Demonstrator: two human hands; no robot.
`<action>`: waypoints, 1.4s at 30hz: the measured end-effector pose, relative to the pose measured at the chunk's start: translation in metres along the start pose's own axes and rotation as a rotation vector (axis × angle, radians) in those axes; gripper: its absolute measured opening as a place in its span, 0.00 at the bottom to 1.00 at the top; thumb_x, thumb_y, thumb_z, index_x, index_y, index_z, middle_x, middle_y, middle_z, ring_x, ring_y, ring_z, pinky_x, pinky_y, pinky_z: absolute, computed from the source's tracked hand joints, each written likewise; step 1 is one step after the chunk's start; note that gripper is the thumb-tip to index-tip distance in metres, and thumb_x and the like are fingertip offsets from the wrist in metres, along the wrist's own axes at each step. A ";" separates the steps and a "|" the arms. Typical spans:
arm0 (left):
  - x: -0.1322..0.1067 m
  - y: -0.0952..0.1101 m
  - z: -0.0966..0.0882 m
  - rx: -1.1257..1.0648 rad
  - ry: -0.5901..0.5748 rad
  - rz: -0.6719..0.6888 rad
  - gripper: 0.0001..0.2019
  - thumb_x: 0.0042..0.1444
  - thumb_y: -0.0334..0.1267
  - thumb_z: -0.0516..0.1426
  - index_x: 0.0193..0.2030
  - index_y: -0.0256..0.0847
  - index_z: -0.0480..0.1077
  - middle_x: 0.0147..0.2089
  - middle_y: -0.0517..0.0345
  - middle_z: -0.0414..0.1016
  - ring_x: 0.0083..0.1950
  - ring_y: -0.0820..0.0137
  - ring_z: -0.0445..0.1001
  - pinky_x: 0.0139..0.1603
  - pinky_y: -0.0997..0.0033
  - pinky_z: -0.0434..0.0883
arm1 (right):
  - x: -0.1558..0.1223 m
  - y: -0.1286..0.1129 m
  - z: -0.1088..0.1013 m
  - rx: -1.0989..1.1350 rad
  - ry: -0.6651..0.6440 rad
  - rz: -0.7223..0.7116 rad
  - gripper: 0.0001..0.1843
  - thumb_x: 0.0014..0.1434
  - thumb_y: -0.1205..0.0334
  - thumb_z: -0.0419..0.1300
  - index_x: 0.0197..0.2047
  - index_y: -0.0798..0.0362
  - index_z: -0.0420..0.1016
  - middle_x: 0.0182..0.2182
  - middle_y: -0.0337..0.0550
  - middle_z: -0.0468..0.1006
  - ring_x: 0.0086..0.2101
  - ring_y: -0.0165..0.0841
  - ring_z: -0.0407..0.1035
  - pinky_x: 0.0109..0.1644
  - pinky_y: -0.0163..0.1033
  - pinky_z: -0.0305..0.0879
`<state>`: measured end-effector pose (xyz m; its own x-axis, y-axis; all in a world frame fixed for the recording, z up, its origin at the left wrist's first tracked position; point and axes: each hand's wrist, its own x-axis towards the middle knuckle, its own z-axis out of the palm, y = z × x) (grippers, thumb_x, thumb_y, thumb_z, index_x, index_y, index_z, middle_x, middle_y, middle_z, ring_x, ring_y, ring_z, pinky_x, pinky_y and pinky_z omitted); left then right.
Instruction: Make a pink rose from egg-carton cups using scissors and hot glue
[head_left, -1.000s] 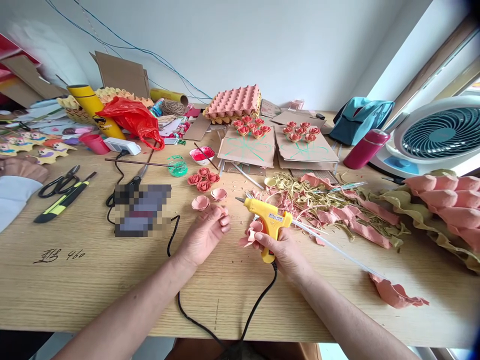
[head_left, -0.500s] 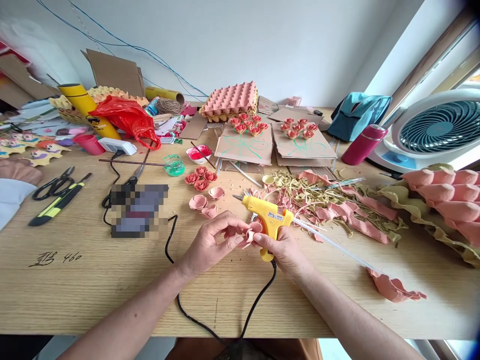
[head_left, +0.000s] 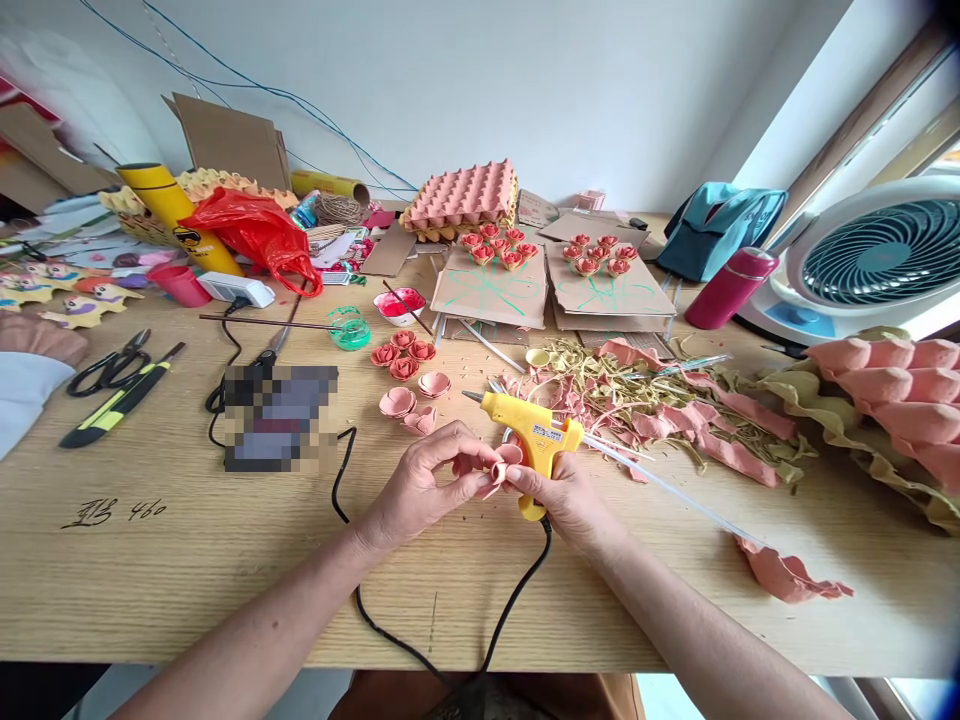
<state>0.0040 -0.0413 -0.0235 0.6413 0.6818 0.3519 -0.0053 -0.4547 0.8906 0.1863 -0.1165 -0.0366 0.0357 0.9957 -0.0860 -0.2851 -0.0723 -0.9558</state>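
Between the thumb and fingers of my left hand (head_left: 439, 472) is a small pink egg-carton flower piece (head_left: 498, 474), partly hidden by the fingers. My right hand (head_left: 574, 500) is wrapped round the handle of a yellow hot glue gun (head_left: 531, 430), whose nozzle points left. The right thumb also touches the flower piece. A clear glue stick (head_left: 660, 488) runs out of the gun's back. Just beyond my left hand lie pink carton cups (head_left: 397, 402), with several red-painted paper roses (head_left: 403, 368) behind them.
Carton scraps (head_left: 600, 400) spread to the right, near stacked egg trays (head_left: 892, 400). Scissors (head_left: 112, 363) and a utility knife (head_left: 124, 395) lie left, beside another person's hand (head_left: 45, 337). Cardboard sheets (head_left: 487, 295) carry red roses. A black cord (head_left: 517, 600) loops in front.
Both hands stay almost in place, and the flower piece has turned slightly between the fingers. The whole view has shifted a little.
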 end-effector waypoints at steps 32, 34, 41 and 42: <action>0.001 0.003 0.008 0.033 0.059 0.064 0.05 0.56 0.28 0.62 0.36 0.41 0.78 0.31 0.60 0.74 0.28 0.75 0.70 0.33 0.74 0.70 | 0.000 0.007 -0.003 -0.030 0.003 0.034 0.21 0.50 0.44 0.72 0.33 0.53 0.77 0.27 0.39 0.73 0.28 0.29 0.63 0.32 0.35 0.57; 0.001 0.004 0.008 0.039 0.051 0.078 0.05 0.56 0.28 0.62 0.36 0.41 0.78 0.31 0.59 0.74 0.28 0.75 0.70 0.33 0.74 0.70 | 0.000 0.007 -0.003 -0.025 0.008 0.034 0.20 0.49 0.45 0.73 0.34 0.53 0.78 0.27 0.39 0.74 0.28 0.30 0.64 0.32 0.35 0.57; 0.001 0.005 0.010 0.058 0.187 0.023 0.06 0.54 0.29 0.63 0.37 0.42 0.78 0.32 0.58 0.73 0.32 0.71 0.69 0.37 0.70 0.69 | 0.002 0.005 0.002 -0.001 0.089 0.024 0.21 0.48 0.44 0.73 0.32 0.53 0.76 0.25 0.39 0.74 0.26 0.30 0.64 0.30 0.36 0.58; 0.001 0.005 0.010 0.059 0.229 0.021 0.06 0.53 0.29 0.64 0.37 0.43 0.78 0.34 0.57 0.73 0.34 0.70 0.70 0.38 0.70 0.70 | 0.002 0.004 0.003 0.011 0.100 0.014 0.20 0.48 0.45 0.73 0.33 0.53 0.76 0.26 0.39 0.74 0.26 0.30 0.64 0.31 0.36 0.59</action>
<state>0.0119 -0.0486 -0.0219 0.4508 0.7811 0.4321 0.0322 -0.4980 0.8666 0.1824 -0.1149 -0.0396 0.1267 0.9837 -0.1276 -0.2970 -0.0851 -0.9511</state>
